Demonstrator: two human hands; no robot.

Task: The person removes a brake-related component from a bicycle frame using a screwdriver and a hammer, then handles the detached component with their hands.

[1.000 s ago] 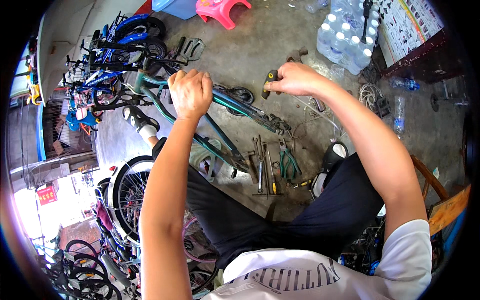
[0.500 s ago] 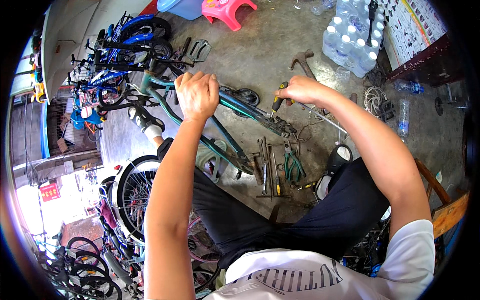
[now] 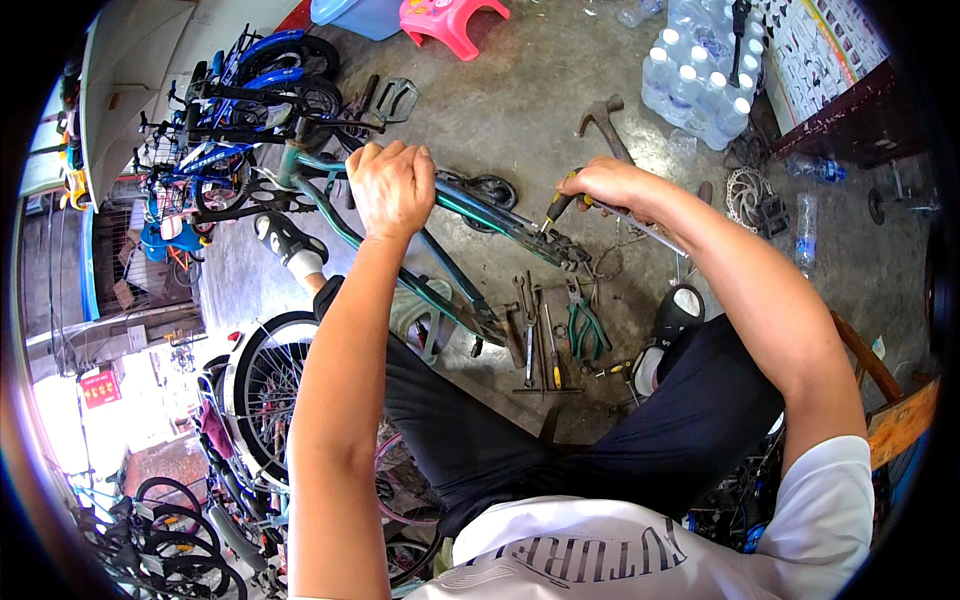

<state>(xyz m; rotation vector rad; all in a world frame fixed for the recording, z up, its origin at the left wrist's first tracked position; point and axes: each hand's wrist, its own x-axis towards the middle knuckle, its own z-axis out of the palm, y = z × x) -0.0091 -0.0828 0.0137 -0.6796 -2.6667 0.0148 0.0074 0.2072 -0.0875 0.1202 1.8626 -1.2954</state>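
Observation:
A green bicycle frame point(image 3: 455, 277) stands before me. My left hand point(image 3: 390, 190) is closed around one of its upper tubes. In my right hand point(image 3: 615, 187) is a screwdriver point(image 3: 555, 208) with a yellow and black handle, pointing down at the frame's right end. Its tip is too small to tell whether it touches the metal. A long thin metal rod point(image 3: 652, 230) runs from under the same hand toward my right forearm; whether the fingers hold it too is hidden. Below the frame's end lie a wrench point(image 3: 529, 335), green-handled pliers point(image 3: 585, 325) and another screwdriver point(image 3: 554, 350).
A hammer point(image 3: 606, 130) lies beyond my right hand, with a brake disc point(image 3: 745, 200) farther right. Shrink-wrapped water bottles point(image 3: 695, 90) stand at the far right. A pink stool point(image 3: 455, 22) is at the back. Parked bicycles point(image 3: 265, 385) crowd the left side.
My right hand has tipped slightly, and the screwdriver's handle leans more to the right. The metal rod has shifted with the hand. My left hand keeps its grip on the frame.

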